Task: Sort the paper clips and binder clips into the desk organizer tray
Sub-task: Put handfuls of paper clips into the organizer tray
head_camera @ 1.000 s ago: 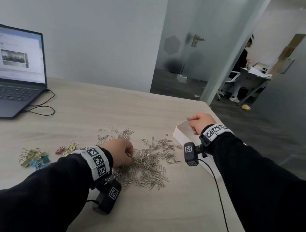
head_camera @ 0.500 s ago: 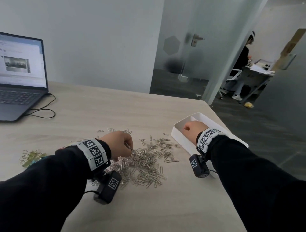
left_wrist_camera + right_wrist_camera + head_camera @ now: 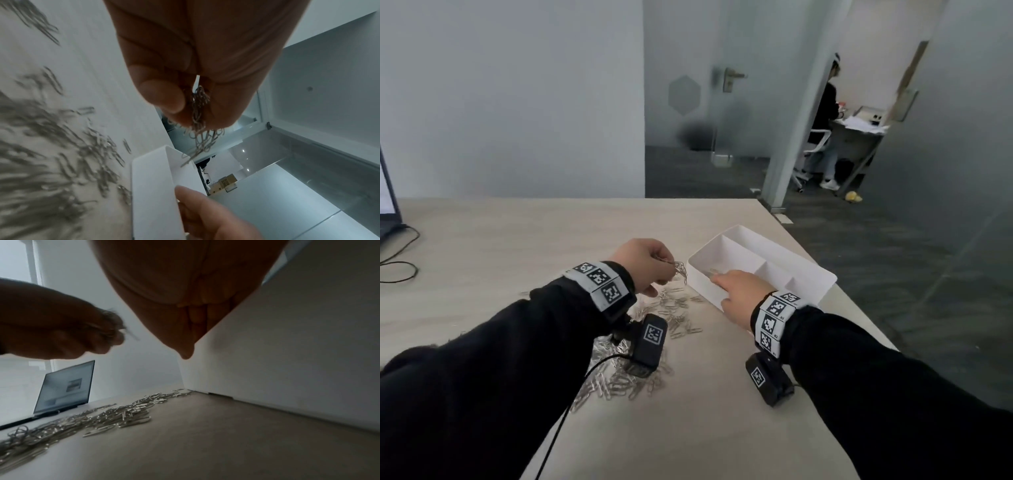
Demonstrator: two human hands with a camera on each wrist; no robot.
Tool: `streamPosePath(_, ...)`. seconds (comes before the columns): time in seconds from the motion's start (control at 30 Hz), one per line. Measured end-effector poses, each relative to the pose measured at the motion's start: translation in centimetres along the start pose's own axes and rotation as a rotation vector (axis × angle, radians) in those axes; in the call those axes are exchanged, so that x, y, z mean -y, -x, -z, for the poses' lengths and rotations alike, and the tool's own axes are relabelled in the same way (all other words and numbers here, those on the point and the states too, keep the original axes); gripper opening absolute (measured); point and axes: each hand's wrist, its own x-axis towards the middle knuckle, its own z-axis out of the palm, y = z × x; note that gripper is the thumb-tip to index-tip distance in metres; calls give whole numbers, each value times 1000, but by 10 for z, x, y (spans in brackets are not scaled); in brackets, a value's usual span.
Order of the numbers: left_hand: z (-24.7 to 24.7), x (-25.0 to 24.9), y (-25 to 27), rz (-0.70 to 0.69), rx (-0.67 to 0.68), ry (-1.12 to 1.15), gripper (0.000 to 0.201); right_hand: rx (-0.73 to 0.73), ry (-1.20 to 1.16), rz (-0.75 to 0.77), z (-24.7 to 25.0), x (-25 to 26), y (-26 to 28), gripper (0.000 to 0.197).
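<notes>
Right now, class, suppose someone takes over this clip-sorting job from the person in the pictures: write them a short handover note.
Left hand: fingers pinch a bunch of paper clips, held in the air just short of the tray's near corner.
Right hand: rests on the near wall of the white organizer tray, steadying it; it holds no clips.
Done: a few paper clips already lie in the tray's near compartment.
Left: drop this bunch in, then clear the large pile of paper clips on the desk. Binder clips are out of view now.
</notes>
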Motion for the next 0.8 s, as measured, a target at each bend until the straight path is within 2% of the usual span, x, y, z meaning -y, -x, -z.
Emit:
streamPosePath(0.23,-48,-43,-48,-1,-36,45,7,-120,-193,71,-13,-16,5,40)
streamPosePath(0.43,-78,-54,-66,9,30,23,5,-153,-130,118,-18,-18,4,21)
streamPosePath(0.5,-81,-50,-63,20,48,65,6,-162,-165,132,-18,-18,4,22)
streamPosePath(0.63,-64,-34,-44,34,-3,95,10,-122,-193,136,-20,-18,4,33)
streamPosePath(0.8,-16,5,-7,84,-109,139,13,-109,-228,57,-20,-8,1,34)
